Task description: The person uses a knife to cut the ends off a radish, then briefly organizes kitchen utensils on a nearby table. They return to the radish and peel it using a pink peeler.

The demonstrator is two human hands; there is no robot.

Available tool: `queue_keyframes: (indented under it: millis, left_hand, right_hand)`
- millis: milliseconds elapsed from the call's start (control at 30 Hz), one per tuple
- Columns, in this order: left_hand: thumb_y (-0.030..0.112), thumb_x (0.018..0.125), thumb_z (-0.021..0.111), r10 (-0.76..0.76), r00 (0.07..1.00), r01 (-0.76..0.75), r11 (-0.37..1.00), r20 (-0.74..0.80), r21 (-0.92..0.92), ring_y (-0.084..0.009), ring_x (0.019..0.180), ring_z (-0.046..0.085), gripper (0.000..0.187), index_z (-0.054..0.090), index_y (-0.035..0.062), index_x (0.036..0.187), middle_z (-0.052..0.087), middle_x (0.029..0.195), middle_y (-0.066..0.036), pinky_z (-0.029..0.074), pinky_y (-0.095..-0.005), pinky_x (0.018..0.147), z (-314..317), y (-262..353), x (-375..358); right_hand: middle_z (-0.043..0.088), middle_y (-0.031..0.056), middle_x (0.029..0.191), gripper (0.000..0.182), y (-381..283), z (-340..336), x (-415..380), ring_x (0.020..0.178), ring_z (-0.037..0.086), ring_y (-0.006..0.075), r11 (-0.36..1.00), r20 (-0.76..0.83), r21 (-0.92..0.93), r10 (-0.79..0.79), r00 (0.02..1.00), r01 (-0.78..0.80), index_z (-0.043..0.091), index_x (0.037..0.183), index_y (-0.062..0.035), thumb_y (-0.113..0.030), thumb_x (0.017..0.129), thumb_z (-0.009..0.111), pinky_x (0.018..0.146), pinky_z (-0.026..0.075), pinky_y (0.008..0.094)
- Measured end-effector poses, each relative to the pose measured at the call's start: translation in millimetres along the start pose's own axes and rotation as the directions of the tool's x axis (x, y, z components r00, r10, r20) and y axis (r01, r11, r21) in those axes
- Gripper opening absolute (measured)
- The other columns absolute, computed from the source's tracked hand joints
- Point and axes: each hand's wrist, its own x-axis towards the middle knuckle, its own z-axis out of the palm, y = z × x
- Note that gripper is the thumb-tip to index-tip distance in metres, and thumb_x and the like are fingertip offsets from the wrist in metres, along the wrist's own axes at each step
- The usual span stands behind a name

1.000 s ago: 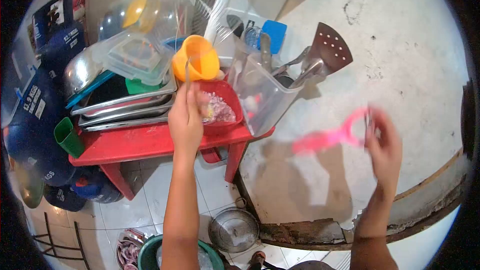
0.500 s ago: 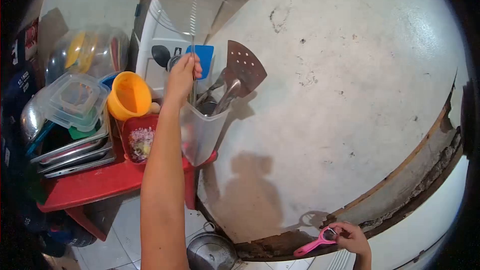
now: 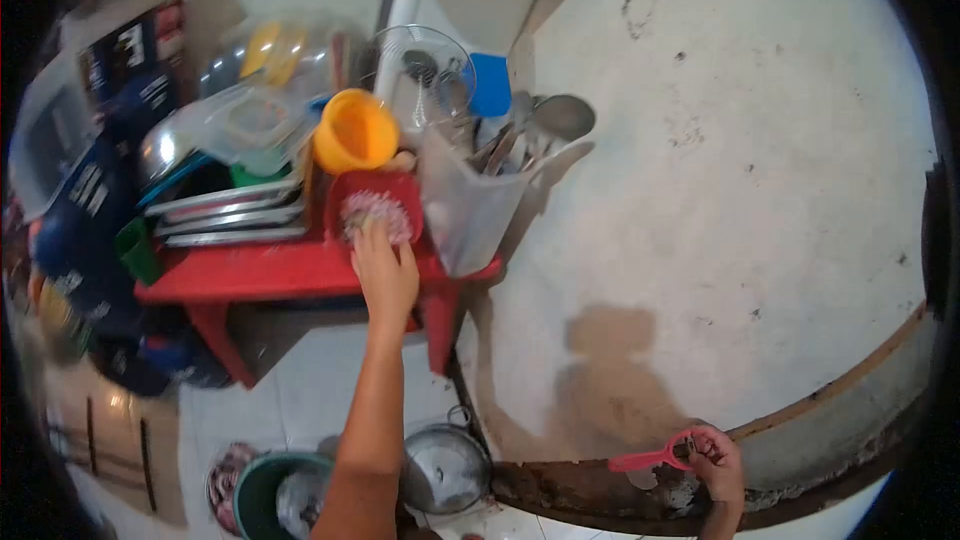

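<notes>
My left hand point(image 3: 388, 275) reaches to the near side of a red container point(image 3: 343, 187) holding chopped pinkish-white pieces point(image 3: 385, 212). Its fingers are stretched and slightly apart, with the tips over the pieces; no object shows in it. At the lower right, my right hand point(image 3: 718, 462) is closed around the head end of a pink peeler point(image 3: 645, 461), whose handle points left. Behind the red container sits a yellow cup point(image 3: 357, 132), tilted toward me. To its right a translucent bin point(image 3: 470, 210) holds several utensils, including a blue spatula point(image 3: 490, 85) and a round-headed ladle point(image 3: 563, 118).
A red bench point(image 3: 250, 275) carries stacked metal trays point(image 3: 235, 225) and clear plastic lids. Below on the tiles are a green bucket point(image 3: 250, 500) and a lidded metal pot point(image 3: 447, 470). A pale wall point(image 3: 750, 190) rises at the right.
My left hand has come down from the utensils to the red container. The perforated turner no longer stands up in the bin. The view has shifted left; my right hand still holds the peeler.
</notes>
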Motion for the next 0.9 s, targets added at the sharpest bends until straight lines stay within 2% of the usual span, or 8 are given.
queue_keyframes:
  millis: [133, 167, 300, 433, 500, 567, 767, 900]
  left_hand:
    - [0.011, 0.074, 0.052, -0.232, 0.909, 0.214, 0.973, 0.347, 0.091, -0.0367, 0.094, 0.045, 0.028, 0.049, 0.0027, 0.101, 0.050, 0.098, -0.019, 0.036, -0.0422, 0.082, -83.8, -25.3, -204.3]
    - [0.015, 0.075, 0.051, -0.492, 0.734, 0.391, 0.870, 0.469, 0.301, -0.0365, 0.089, 0.047, 0.028, 0.051, 0.0057, 0.101, 0.051, 0.093, -0.019, 0.039, -0.0432, 0.077, -113.7, -18.3, -262.1]
    - [0.022, 0.076, 0.048, -0.687, 0.272, 0.457, 0.709, 0.674, 0.538, -0.0310, 0.088, 0.054, 0.023, 0.058, 0.0094, 0.093, 0.058, 0.094, -0.014, 0.043, -0.0391, 0.075, -244.2, -15.8, -500.7]
    - [0.026, 0.072, 0.048, -0.909, 0.066, 0.675, 0.345, 0.412, 0.652, -0.0319, 0.081, 0.057, 0.025, 0.062, 0.0099, 0.085, 0.060, 0.084, -0.016, 0.046, -0.0381, 0.069, -376.4, 0.7, -699.8]
    - [0.022, 0.073, 0.048, -0.988, -0.151, 0.949, -0.139, 0.022, 0.284, -0.0261, 0.074, 0.058, 0.020, 0.058, 0.0068, 0.081, 0.059, 0.075, -0.014, 0.045, -0.0377, 0.062, -410.8, 23.9, -738.2]
    - [0.024, 0.078, 0.047, -0.885, -0.431, 0.889, -0.383, -0.178, -0.249, -0.0216, 0.071, 0.058, 0.023, 0.050, 0.0082, 0.095, 0.058, 0.083, -0.009, 0.043, -0.0367, 0.057, -437.3, 87.1, -684.9]
    - [0.027, 0.084, 0.045, -0.923, -0.311, 0.830, -0.146, -0.229, -0.539, -0.0188, 0.074, 0.053, 0.031, 0.041, 0.0098, 0.109, 0.053, 0.094, -0.008, 0.040, -0.0305, 0.063, -510.8, 103.9, -731.9]
    - [0.021, 0.082, 0.045, -0.916, -0.398, 0.796, -0.371, 0.049, -0.479, -0.0216, 0.073, 0.053, 0.028, 0.042, 0.0049, 0.105, 0.053, 0.088, -0.010, 0.045, -0.0354, 0.060, -545.5, 70.5, -805.9]
  right_hand:
    - [0.053, 0.0018, 0.082, 0.025, 19.0, -14.3, 1.1, 0.074, 0.048, 0.0075, 0.986, 0.129, -0.003, -0.164, 0.978, 0.166, 0.054, 0.097, 0.0004, 0.001, 0.072, 0.055, 0.067, 0.039, 0.0211]
    - [0.052, 0.0019, 0.082, 0.025, 28.4, -15.6, 0.4, 0.075, 0.047, 0.0076, 0.975, 0.138, -0.003, -0.218, 0.966, 0.220, 0.054, 0.096, 0.0004, 0.000, 0.072, 0.056, 0.068, 0.039, 0.0216]
    - [0.046, 0.0012, 0.076, 0.028, 38.6, -4.8, 3.2, 0.070, 0.044, 0.0100, 0.876, 0.172, -0.163, -0.428, 0.887, 0.454, 0.055, 0.096, -0.0027, 0.003, 0.068, 0.054, 0.066, 0.038, 0.0216]
    - [0.043, 0.0013, 0.074, 0.031, 33.0, 14.7, -8.4, 0.064, 0.040, 0.0094, 0.878, 0.347, 0.059, -0.463, 0.815, 0.474, 0.055, 0.096, -0.0038, 0.006, 0.067, 0.050, 0.058, 0.034, 0.0198]
    - [0.041, 0.0003, 0.075, 0.030, 28.3, 21.2, -14.5, 0.066, 0.039, 0.0079, 0.879, 0.451, 0.068, -0.449, 0.772, 0.472, 0.054, 0.096, -0.0019, 0.007, 0.067, 0.048, 0.058, 0.033, 0.0190]
    - [0.042, 0.0002, 0.077, 0.029, 28.0, 34.2, -27.9, 0.069, 0.040, 0.0076, 0.902, 0.501, 0.099, -0.411, 0.762, 0.421, 0.053, 0.095, -0.0007, 0.008, 0.068, 0.046, 0.060, 0.033, 0.0183]
    - [0.044, -0.0009, 0.078, 0.027, 16.6, 104.3, -94.4, 0.070, 0.040, 0.0072, 0.857, 0.673, 0.091, -0.429, 0.603, 0.507, 0.054, 0.095, -0.0010, 0.006, 0.069, 0.047, 0.063, 0.033, 0.0168]
    - [0.042, -0.0007, 0.071, 0.026, 21.5, 173.1, -161.3, 0.063, 0.040, 0.0095, 0.816, 0.786, 0.063, -0.395, 0.476, 0.574, 0.056, 0.093, -0.0036, 0.003, 0.069, 0.050, 0.056, 0.033, 0.0199]
